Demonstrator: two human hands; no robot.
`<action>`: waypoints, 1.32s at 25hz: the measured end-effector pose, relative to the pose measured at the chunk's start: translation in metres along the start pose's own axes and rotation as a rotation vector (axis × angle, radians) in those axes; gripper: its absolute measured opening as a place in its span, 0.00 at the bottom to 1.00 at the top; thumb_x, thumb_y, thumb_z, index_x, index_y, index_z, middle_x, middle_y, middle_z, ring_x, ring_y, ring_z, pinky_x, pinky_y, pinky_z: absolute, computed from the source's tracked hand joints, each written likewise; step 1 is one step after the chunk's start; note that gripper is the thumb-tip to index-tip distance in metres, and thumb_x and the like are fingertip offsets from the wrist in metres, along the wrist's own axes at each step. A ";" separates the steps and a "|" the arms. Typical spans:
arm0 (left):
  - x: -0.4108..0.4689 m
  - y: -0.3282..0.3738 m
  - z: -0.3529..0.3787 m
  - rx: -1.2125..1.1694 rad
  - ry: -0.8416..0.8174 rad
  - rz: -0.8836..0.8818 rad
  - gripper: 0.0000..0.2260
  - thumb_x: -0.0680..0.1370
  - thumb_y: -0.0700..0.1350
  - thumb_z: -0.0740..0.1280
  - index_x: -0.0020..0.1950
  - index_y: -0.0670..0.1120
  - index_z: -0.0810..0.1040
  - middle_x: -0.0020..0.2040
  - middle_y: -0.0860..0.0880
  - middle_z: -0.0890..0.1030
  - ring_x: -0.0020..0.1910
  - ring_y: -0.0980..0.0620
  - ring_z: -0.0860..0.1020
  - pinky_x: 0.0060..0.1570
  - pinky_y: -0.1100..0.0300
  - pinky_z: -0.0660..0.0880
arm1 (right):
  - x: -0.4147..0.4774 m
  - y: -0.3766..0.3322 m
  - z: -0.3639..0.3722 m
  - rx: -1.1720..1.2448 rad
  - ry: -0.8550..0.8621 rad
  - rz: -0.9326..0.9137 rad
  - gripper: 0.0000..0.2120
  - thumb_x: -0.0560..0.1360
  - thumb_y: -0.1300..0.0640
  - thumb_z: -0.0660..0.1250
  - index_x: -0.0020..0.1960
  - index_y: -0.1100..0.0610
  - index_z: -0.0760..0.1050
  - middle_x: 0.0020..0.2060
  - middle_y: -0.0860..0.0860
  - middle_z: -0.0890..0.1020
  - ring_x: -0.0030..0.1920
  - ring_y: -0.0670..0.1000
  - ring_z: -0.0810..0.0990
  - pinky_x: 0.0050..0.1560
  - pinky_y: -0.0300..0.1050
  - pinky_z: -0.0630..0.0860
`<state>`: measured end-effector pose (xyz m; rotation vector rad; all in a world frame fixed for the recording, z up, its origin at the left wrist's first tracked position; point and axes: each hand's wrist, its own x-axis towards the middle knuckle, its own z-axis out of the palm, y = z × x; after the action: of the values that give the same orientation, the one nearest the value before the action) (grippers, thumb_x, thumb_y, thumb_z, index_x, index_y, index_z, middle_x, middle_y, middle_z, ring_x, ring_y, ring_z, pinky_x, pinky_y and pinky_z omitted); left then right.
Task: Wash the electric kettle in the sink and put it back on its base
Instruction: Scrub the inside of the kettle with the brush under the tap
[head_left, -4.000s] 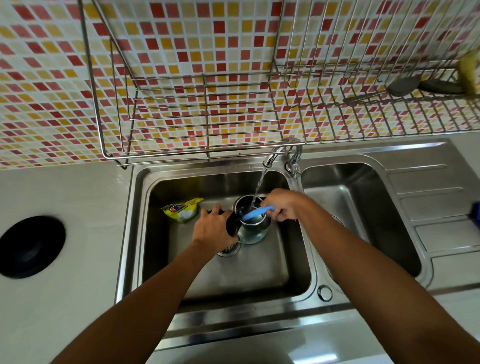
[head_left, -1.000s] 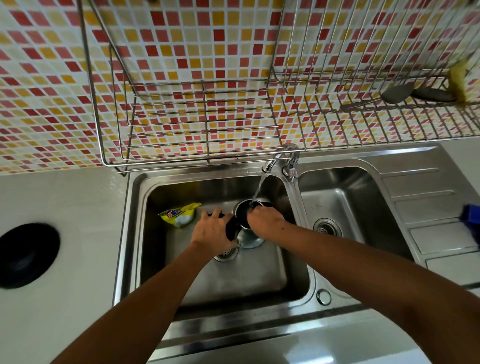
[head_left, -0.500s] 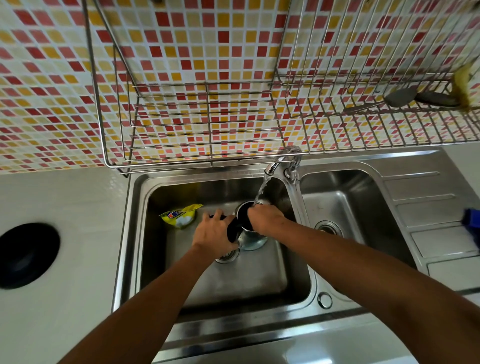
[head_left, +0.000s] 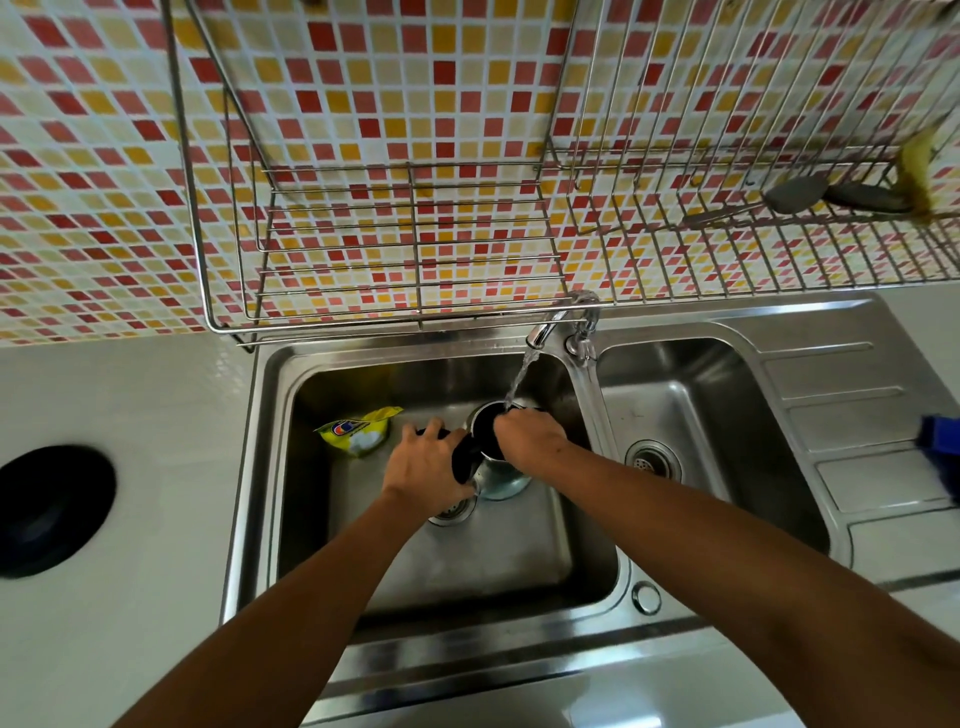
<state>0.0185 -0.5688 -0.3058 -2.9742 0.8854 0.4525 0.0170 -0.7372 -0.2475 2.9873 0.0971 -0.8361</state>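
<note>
Under the running chrome tap (head_left: 540, 332), the left hand (head_left: 426, 470) grips the steel electric kettle (head_left: 496, 467) by its black handle, steadying it upright while the right hand (head_left: 527, 441) reaches into its mouth, fingers hidden.

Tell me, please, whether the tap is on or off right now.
On: a stream of water runs from the tap spout into the open kettle.

steel kettle (head_left: 501, 475) upright in left sink basin (head_left: 519, 551), black base (head_left: 49, 509) on counter
</note>
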 end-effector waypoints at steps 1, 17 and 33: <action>0.001 -0.001 0.001 -0.026 -0.019 -0.011 0.37 0.65 0.70 0.53 0.69 0.55 0.71 0.62 0.51 0.78 0.59 0.44 0.73 0.55 0.48 0.68 | 0.001 0.003 0.001 -0.001 -0.005 0.026 0.14 0.77 0.61 0.62 0.62 0.60 0.76 0.58 0.58 0.81 0.57 0.60 0.80 0.55 0.53 0.77; -0.004 0.001 -0.008 -0.026 -0.015 -0.003 0.41 0.62 0.70 0.48 0.72 0.55 0.69 0.65 0.50 0.76 0.63 0.45 0.72 0.62 0.47 0.67 | -0.015 0.039 0.022 0.568 0.326 0.253 0.24 0.81 0.40 0.49 0.53 0.56 0.75 0.42 0.57 0.82 0.42 0.58 0.82 0.47 0.54 0.81; -0.010 0.004 -0.019 0.002 -0.028 0.022 0.31 0.72 0.64 0.61 0.73 0.53 0.68 0.66 0.50 0.76 0.66 0.47 0.70 0.63 0.47 0.67 | 0.027 0.108 0.005 1.046 0.488 0.728 0.38 0.75 0.31 0.51 0.51 0.64 0.80 0.47 0.63 0.84 0.51 0.63 0.83 0.55 0.56 0.79</action>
<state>0.0131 -0.5683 -0.2849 -2.9515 0.9165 0.4926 0.0452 -0.8442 -0.2634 3.4623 -1.7788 -0.0027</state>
